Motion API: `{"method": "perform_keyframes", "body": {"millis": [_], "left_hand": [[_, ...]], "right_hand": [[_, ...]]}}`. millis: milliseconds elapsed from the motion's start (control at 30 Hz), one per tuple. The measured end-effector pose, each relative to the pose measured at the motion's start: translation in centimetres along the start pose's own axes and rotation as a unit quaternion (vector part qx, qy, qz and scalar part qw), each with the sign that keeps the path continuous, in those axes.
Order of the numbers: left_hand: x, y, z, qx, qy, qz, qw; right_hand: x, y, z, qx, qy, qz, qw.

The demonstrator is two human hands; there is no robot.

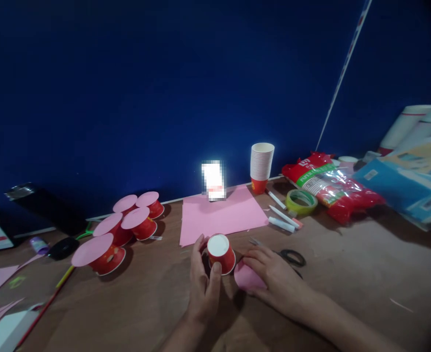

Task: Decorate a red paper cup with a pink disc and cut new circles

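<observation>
My left hand (202, 283) is wrapped round an upturned red paper cup (220, 253) standing on the brown table, its white bottom facing up. My right hand (274, 278) lies just right of the cup, fingers resting on a small pink paper disc (246, 278) and pinching its edge. Behind the cup lies a pink paper sheet (222, 215). Black-handled scissors (290, 256) lie beside my right hand.
Several upturned red cups topped with pink discs (122, 232) stand at left. A stack of paper cups (261, 166), glue sticks (283, 217), a green tape roll (301, 201) and a red packet (332, 188) sit at the back right. Paper rolls and blue sheets (413, 190) lie far right.
</observation>
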State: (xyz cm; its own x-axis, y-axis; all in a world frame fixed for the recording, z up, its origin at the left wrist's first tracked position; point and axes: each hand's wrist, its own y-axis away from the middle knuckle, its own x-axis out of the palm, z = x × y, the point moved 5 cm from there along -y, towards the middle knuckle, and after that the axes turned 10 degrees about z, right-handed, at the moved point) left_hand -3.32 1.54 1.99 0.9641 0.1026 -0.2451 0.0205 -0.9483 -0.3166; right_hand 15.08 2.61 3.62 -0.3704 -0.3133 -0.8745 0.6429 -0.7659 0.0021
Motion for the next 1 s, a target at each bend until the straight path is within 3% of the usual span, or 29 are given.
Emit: {"method": "perform_keyframes", "body": {"millis": [167, 267, 433, 500, 567, 700, 833, 1000], "left_hand": [[-0.3, -0.2, -0.9, 0.048, -0.001, -0.024, 0.999], [-0.9, -0.2, -2.1, 0.107, -0.04, -0.057, 0.992], [-1.5, -0.1, -3.6, 0.114, -0.042, -0.07, 0.99], [-1.3, -0.1, -3.9, 0.081, -0.017, -0.034, 0.996], [-0.9, -0.2, -4.1, 0.039, 0.039, 0.016, 0.998], [0.0, -0.4, -4.6, -0.023, 0.201, 0.09, 0.975], [-0.3, -1.0, -4.9, -0.085, 0.255, 0.039, 0.962], [-1.7, -2.3, -4.8, -0.127, 0.318, -0.057, 0.938]], "right_hand": [[-0.8, 0.2, 0.1, -0.023, -0.064, -0.036, 0.997], [-1.4, 0.5, -0.3, -0.014, -0.178, -0.061, 0.982], [-3.2, 0.9, -0.8, 0.03, -0.434, -0.127, 0.891], [-4.6, 0.9, -0.2, 0.01, -0.421, -0.142, 0.896], [-5.8, 0.7, 0.7, -0.028, -0.347, -0.145, 0.926], [-6.9, -0.3, 3.0, -0.116, -0.177, -0.127, 0.969], [-6.9, -1.9, 5.1, -0.175, -0.129, -0.091, 0.972], [-7.1, -3.6, 3.9, -0.105, -0.241, -0.096, 0.96]]}}
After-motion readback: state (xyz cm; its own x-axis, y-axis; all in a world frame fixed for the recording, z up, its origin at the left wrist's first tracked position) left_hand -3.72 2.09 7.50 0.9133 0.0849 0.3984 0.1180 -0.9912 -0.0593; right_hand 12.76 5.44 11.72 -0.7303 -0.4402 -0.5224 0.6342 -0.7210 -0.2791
